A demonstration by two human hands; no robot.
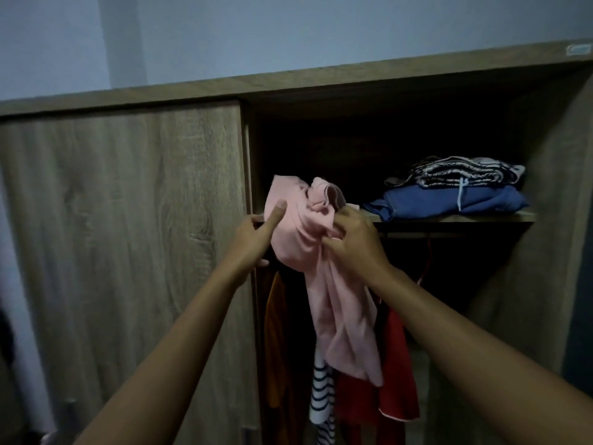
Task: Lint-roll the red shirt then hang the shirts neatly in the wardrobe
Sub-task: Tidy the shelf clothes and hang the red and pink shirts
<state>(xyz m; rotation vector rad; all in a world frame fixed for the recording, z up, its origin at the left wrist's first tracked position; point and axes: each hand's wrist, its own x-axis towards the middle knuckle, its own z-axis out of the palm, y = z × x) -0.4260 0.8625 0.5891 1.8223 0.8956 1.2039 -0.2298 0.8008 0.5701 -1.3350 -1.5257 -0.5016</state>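
Note:
I hold a pink shirt (324, 284) up in front of the open wardrobe (353, 91). My left hand (256, 236) grips its left side, thumb pressed on the cloth. My right hand (353, 242) bunches the fabric near the collar. The rest of the pink shirt hangs down loosely. Behind and below it a red shirt (398, 380) hangs inside the wardrobe, with a thin red hanger part (426, 261) above it. Whether the pink shirt is on a hanger is hidden.
A striped garment (321, 396) and an orange garment (276, 348) hang left of the red shirt. Folded blue and striped clothes (449, 194) lie on the shelf (481, 217). The closed wooden door (128, 236) fills the left; the wardrobe's side panel (552, 220) stands right.

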